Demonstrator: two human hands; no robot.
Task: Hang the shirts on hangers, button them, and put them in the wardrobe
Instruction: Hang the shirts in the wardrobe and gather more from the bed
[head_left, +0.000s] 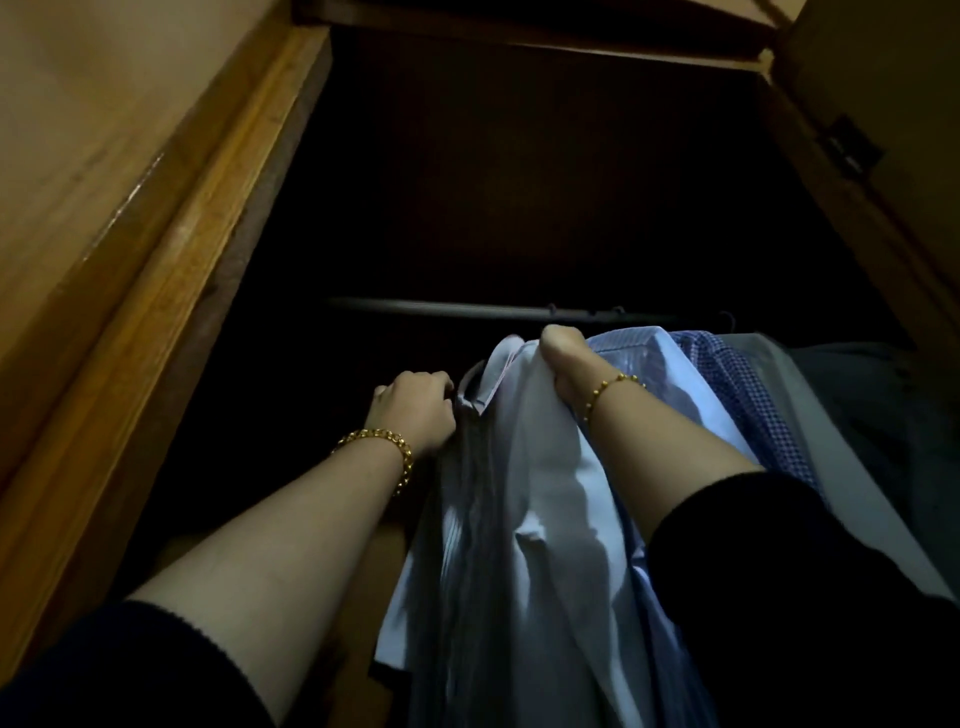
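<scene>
Both my arms reach into a dark wooden wardrobe (171, 291). A pale blue shirt (550, 499) hangs in front of me, just below the metal rail (441, 307). My left hand (415, 410) is closed on a grey striped garment (462, 519) at the shirt's left shoulder. My right hand (566, 358) grips the pale blue shirt at its collar. The hanger inside it is hidden by cloth.
More hung shirts crowd the right side: a light blue one (654, 364), a blue checked one (743, 395) and a grey one (810, 415). The rail's left part is bare. The wardrobe's wooden frame runs along the left, and a door hinge (847, 148) shows at upper right.
</scene>
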